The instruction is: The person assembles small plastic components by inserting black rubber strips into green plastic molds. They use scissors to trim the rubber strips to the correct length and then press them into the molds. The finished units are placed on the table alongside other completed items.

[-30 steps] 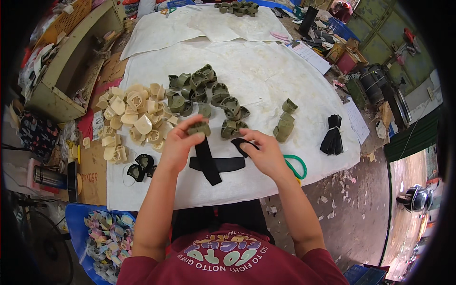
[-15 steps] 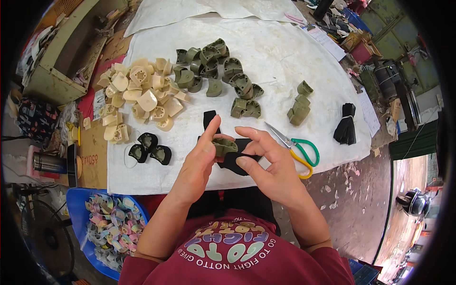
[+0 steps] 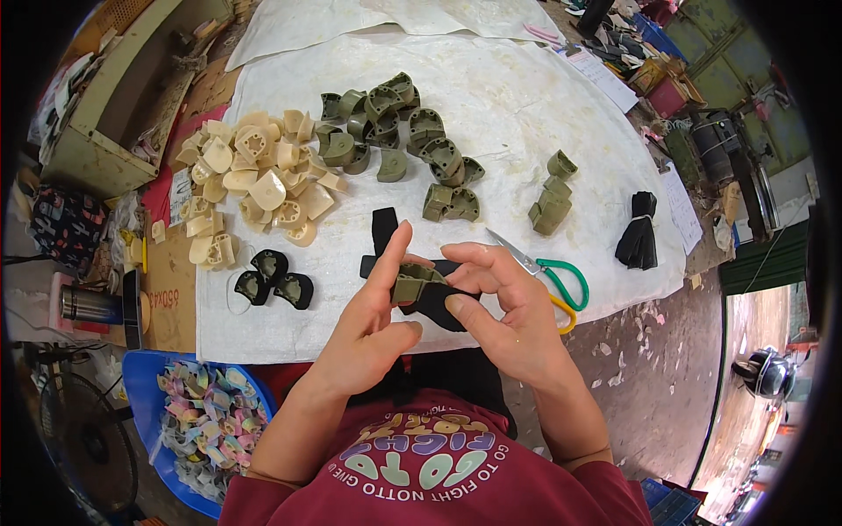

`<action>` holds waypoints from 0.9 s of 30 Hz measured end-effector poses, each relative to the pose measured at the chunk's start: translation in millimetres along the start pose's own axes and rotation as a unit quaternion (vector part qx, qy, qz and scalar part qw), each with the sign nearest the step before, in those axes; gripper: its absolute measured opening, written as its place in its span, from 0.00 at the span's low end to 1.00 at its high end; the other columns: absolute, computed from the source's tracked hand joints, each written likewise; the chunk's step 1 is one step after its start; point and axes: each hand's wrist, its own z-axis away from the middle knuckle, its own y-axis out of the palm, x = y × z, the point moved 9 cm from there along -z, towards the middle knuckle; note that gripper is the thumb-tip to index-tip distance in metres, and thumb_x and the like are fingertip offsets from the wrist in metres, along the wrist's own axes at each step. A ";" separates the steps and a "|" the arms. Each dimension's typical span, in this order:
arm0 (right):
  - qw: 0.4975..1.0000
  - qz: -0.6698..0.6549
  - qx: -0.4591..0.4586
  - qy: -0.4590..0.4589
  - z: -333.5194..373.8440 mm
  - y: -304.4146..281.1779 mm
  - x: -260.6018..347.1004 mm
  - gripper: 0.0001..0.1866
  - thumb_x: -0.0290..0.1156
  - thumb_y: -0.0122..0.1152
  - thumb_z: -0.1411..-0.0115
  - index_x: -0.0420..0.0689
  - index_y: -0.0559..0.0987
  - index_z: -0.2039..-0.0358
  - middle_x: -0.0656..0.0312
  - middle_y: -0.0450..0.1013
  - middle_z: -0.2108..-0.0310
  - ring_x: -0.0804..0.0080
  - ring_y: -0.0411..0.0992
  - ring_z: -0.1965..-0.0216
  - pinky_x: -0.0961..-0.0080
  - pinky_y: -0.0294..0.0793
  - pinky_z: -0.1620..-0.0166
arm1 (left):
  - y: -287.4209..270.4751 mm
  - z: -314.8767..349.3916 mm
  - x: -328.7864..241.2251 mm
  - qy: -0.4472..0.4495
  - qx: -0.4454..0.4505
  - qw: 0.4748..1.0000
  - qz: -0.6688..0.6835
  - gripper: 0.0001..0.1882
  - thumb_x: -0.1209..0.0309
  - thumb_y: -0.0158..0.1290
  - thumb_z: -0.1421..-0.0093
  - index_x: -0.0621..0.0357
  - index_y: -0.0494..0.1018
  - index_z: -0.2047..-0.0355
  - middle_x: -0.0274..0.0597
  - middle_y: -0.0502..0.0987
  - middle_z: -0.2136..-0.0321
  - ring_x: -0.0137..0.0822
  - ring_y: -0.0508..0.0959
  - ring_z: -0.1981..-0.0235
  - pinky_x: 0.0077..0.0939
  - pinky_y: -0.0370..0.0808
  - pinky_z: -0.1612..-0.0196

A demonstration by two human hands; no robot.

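Note:
Between my hands, just above the near edge of the table, is an olive-green plastic shoe heel [image 3: 412,285], hollow side up. Black fabric [image 3: 436,304] covers its right side. My left hand [image 3: 364,324] is against the heel's left side, index finger raised, other fingers curled behind it, thumb sticking out below. My right hand [image 3: 504,320] pinches the fabric against the heel, thumb on top. Beyond them lies a black strip [image 3: 384,230]. Scissors [image 3: 561,279] with green and yellow handles rest beside my right hand. Three heels with black covering [image 3: 274,279] lie to the left.
Cream heels [image 3: 254,180] are heaped at left, and bare olive heels [image 3: 443,158] stand in the middle. A short olive row [image 3: 553,202] and a tied black bundle [image 3: 638,230] lie right. A blue tub [image 3: 145,412] of colourful pieces is below the left table edge.
My left thumb has swung out into sight below the heel. The heel has turned a little, and both hands have lowered slightly toward me.

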 end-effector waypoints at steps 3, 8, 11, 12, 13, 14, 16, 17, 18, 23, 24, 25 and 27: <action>1.000 -0.008 -0.002 -0.008 0.2 -1.0 -1.2 0.21 0.21 0.56 0.44 0.42 0.70 0.49 0.62 0.75 0.71 0.77 0.73 0.65 0.79 0.71 0.60 | 0.3 0.0 -1.1 0.000 0.002 1.000 -0.008 0.51 0.84 0.43 0.60 0.61 0.41 0.31 0.44 0.63 0.46 0.35 0.64 0.42 0.26 0.54 0.39; 1.000 -0.005 -0.007 -0.005 0.2 -1.1 -0.8 0.20 0.21 0.57 0.45 0.42 0.70 0.50 0.61 0.75 0.69 0.77 0.73 0.64 0.78 0.71 0.58 | 3.2 1.0 -5.4 0.000 0.005 1.000 -0.024 0.51 0.84 0.43 0.58 0.60 0.39 0.31 0.43 0.62 0.45 0.34 0.63 0.42 0.24 0.54 0.40; 1.000 -0.009 -0.002 0.005 0.9 -0.8 0.1 0.20 0.21 0.57 0.45 0.42 0.71 0.50 0.61 0.76 0.68 0.76 0.74 0.63 0.78 0.71 0.57 | 5.4 1.2 -8.1 0.022 0.026 0.998 -0.044 0.50 0.84 0.43 0.56 0.58 0.37 0.31 0.42 0.60 0.46 0.32 0.62 0.43 0.19 0.57 0.43; 1.000 -0.012 0.000 0.010 1.3 -1.1 -0.4 0.20 0.22 0.57 0.45 0.42 0.71 0.50 0.60 0.76 0.68 0.76 0.74 0.63 0.78 0.71 0.57 | 5.6 1.4 -8.4 0.024 0.028 0.998 -0.043 0.50 0.84 0.43 0.56 0.58 0.37 0.31 0.42 0.60 0.46 0.32 0.62 0.43 0.19 0.57 0.43; 1.000 -0.016 0.001 0.015 1.6 -1.2 -0.9 0.20 0.22 0.57 0.45 0.43 0.71 0.50 0.60 0.76 0.67 0.76 0.74 0.63 0.78 0.71 0.57 | 5.8 1.6 -8.9 0.026 0.030 0.998 -0.042 0.50 0.84 0.43 0.56 0.58 0.37 0.31 0.42 0.60 0.46 0.32 0.62 0.43 0.19 0.57 0.43; 1.000 -0.015 -0.001 0.009 1.6 -1.5 -0.5 0.20 0.22 0.57 0.45 0.43 0.71 0.50 0.60 0.76 0.67 0.75 0.74 0.63 0.78 0.71 0.57 | 5.9 1.6 -9.3 0.023 0.029 0.998 -0.042 0.50 0.84 0.43 0.56 0.58 0.37 0.31 0.42 0.60 0.46 0.32 0.62 0.43 0.19 0.57 0.43; 1.000 -0.013 -0.004 -0.003 1.8 -2.1 -0.5 0.20 0.22 0.57 0.45 0.43 0.71 0.50 0.60 0.77 0.66 0.75 0.74 0.62 0.78 0.71 0.56 | 6.6 1.8 -10.8 0.018 0.029 0.999 -0.042 0.50 0.84 0.43 0.56 0.58 0.37 0.31 0.42 0.60 0.46 0.32 0.62 0.43 0.19 0.58 0.43; 1.000 -0.006 -0.002 -0.010 1.7 -2.3 1.0 0.20 0.22 0.57 0.45 0.43 0.71 0.50 0.60 0.77 0.66 0.75 0.74 0.62 0.78 0.71 0.56 | 5.8 2.0 -10.8 0.020 0.025 0.999 -0.039 0.50 0.84 0.43 0.57 0.59 0.38 0.31 0.43 0.61 0.45 0.33 0.62 0.42 0.21 0.56 0.42; 1.000 0.001 0.000 -0.017 1.9 -3.0 2.4 0.20 0.22 0.57 0.45 0.44 0.71 0.50 0.60 0.77 0.66 0.75 0.74 0.62 0.78 0.71 0.56 | 5.1 2.4 -10.1 0.022 0.020 0.999 -0.036 0.50 0.85 0.43 0.58 0.60 0.39 0.31 0.43 0.62 0.45 0.34 0.62 0.41 0.24 0.55 0.40; 1.000 0.008 -0.004 -0.006 3.5 -6.0 6.0 0.20 0.21 0.57 0.46 0.42 0.71 0.50 0.62 0.76 0.67 0.77 0.73 0.62 0.79 0.70 0.55 | 4.3 2.3 -8.4 0.007 0.013 0.999 -0.034 0.50 0.85 0.42 0.58 0.60 0.39 0.31 0.44 0.61 0.45 0.34 0.62 0.41 0.23 0.55 0.40; 1.000 0.009 0.003 -0.001 2.9 -5.4 7.2 0.21 0.19 0.58 0.46 0.41 0.71 0.50 0.63 0.76 0.67 0.79 0.72 0.61 0.79 0.68 0.54 | 5.1 2.7 -7.9 0.005 0.019 0.999 -0.039 0.50 0.85 0.43 0.57 0.58 0.39 0.31 0.44 0.61 0.45 0.33 0.62 0.42 0.22 0.57 0.42; 1.000 0.011 0.009 0.003 2.6 -4.7 7.7 0.21 0.18 0.59 0.47 0.39 0.71 0.51 0.64 0.75 0.68 0.81 0.71 0.60 0.80 0.66 0.52 | 6.0 2.9 -7.4 0.002 0.024 0.999 -0.044 0.50 0.84 0.43 0.55 0.56 0.38 0.31 0.44 0.60 0.45 0.32 0.62 0.43 0.20 0.59 0.43; 1.000 -0.011 0.008 0.011 2.2 -3.9 7.2 0.21 0.18 0.59 0.47 0.40 0.72 0.51 0.64 0.75 0.68 0.81 0.71 0.60 0.80 0.66 0.52 | 6.8 3.3 -9.4 0.018 0.028 0.998 -0.056 0.50 0.84 0.43 0.55 0.56 0.38 0.30 0.44 0.59 0.45 0.33 0.61 0.43 0.21 0.58 0.42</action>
